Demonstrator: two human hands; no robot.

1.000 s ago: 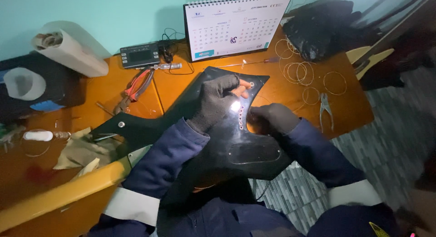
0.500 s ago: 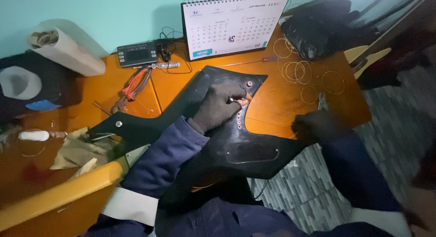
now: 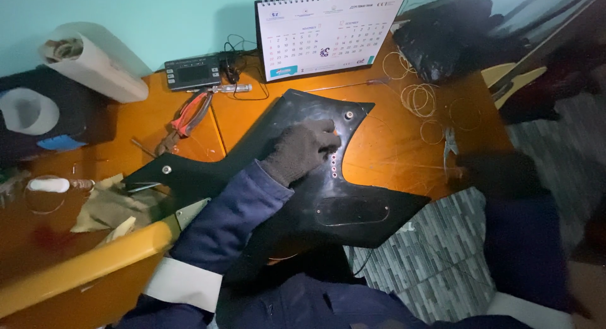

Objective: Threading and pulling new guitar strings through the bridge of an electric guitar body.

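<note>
A black angular electric guitar body (image 3: 353, 209) lies face down across the orange table (image 3: 391, 146) and my lap. My left hand (image 3: 302, 149), in a black glove, presses on the body with its fingers curled beside a row of small string holes. My right hand (image 3: 499, 174), also gloved and blurred by motion, is off the guitar at the table's right edge, close to small grey cutters (image 3: 449, 143). Whether it grips anything is hidden by the blur.
Red-handled pliers (image 3: 189, 114), a screwdriver (image 3: 230, 88) and a black electronic box (image 3: 192, 71) lie at the back, before a desk calendar (image 3: 328, 29). Wire coils (image 3: 416, 99) and a black bag (image 3: 454, 35) sit back right. A paper roll (image 3: 95, 67) and a yellow neck (image 3: 82, 266) are left.
My right hand has left the guitar body and swung out right to the table's edge by the cutters. My left hand stays on the body near the string holes.
</note>
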